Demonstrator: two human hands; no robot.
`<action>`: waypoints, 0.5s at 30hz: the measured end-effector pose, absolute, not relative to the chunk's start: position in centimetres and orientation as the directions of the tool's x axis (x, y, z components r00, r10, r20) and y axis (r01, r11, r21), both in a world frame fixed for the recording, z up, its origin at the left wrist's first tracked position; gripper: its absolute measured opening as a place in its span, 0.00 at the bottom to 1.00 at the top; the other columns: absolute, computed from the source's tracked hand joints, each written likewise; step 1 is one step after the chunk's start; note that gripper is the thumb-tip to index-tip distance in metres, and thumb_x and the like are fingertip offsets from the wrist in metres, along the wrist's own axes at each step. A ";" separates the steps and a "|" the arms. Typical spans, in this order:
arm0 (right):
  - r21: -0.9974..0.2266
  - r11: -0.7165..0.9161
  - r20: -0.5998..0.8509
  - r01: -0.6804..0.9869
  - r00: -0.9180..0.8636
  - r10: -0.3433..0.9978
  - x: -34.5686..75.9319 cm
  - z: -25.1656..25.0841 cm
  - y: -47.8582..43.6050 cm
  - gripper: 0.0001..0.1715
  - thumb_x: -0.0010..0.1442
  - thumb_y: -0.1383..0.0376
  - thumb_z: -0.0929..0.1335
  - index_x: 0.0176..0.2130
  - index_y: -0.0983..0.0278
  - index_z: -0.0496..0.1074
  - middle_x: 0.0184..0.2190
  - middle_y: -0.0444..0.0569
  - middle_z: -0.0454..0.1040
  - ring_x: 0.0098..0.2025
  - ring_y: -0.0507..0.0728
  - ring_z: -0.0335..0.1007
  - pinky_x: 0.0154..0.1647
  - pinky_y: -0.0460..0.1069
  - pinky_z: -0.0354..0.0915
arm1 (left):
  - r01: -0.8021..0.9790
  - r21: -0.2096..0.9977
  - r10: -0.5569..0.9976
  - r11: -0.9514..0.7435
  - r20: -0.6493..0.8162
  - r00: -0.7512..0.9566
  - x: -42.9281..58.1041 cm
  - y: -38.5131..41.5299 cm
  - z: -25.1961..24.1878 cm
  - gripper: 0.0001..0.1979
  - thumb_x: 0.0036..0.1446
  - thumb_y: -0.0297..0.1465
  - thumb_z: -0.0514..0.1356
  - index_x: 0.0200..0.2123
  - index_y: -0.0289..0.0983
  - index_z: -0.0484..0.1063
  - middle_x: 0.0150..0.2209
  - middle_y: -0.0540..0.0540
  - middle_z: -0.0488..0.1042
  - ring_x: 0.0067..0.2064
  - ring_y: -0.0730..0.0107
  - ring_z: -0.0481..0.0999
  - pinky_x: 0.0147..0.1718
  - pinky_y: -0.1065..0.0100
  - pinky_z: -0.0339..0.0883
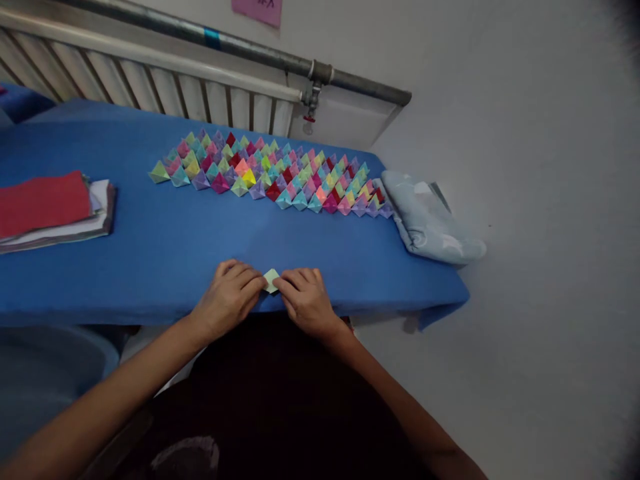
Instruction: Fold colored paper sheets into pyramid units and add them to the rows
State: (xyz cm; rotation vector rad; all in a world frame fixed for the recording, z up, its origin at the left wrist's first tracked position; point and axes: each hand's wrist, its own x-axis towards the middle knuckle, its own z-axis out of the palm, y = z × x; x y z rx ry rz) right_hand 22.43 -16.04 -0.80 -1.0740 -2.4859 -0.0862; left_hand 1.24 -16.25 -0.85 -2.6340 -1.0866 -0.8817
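Observation:
A small pale green folded paper piece [271, 279] lies near the front edge of the blue-covered table [165, 247]. My left hand [231, 295] and my right hand [306, 299] press on it from either side with curled fingers, pinching its edges. Farther back on the cloth lies a long band of several coloured folded paper pyramids [273, 173], packed in rows.
A stack of paper sheets with a red one on top [50, 208] rests at the left of the table. A pale grey-blue folded cloth [430, 220] sits at the right end. Behind the table run a radiator [150, 83] and a metal pipe [280, 59].

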 end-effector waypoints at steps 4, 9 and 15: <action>-0.131 0.728 0.373 0.673 -0.647 0.665 23.0 -0.7 -16.2 0.15 0.66 0.70 0.64 0.51 0.61 0.73 0.48 0.50 0.76 0.47 0.58 0.61 0.46 0.54 0.53 | 0.685 0.079 0.599 -0.724 0.564 0.568 1.0 -16.8 -0.6 0.09 0.65 0.24 0.53 0.42 0.37 0.72 0.42 0.44 0.80 0.43 0.62 0.75 0.49 0.55 0.59; -0.124 0.766 0.384 0.631 -0.681 0.623 23.3 -0.9 -16.0 0.18 0.67 0.70 0.63 0.54 0.62 0.72 0.51 0.50 0.75 0.49 0.60 0.59 0.47 0.54 0.53 | 0.657 0.072 0.579 -0.750 0.551 0.601 1.0 -16.7 -0.7 0.10 0.64 0.23 0.53 0.42 0.36 0.73 0.42 0.44 0.80 0.44 0.62 0.76 0.51 0.55 0.59; -0.125 0.785 0.362 0.607 -0.709 0.605 23.7 -1.1 -15.8 0.21 0.67 0.71 0.62 0.57 0.62 0.72 0.53 0.50 0.75 0.50 0.60 0.59 0.46 0.55 0.54 | 0.601 0.082 0.559 -0.795 0.485 0.673 0.9 -15.6 -1.0 0.14 0.62 0.20 0.51 0.42 0.37 0.73 0.49 0.42 0.78 0.43 0.64 0.76 0.53 0.55 0.58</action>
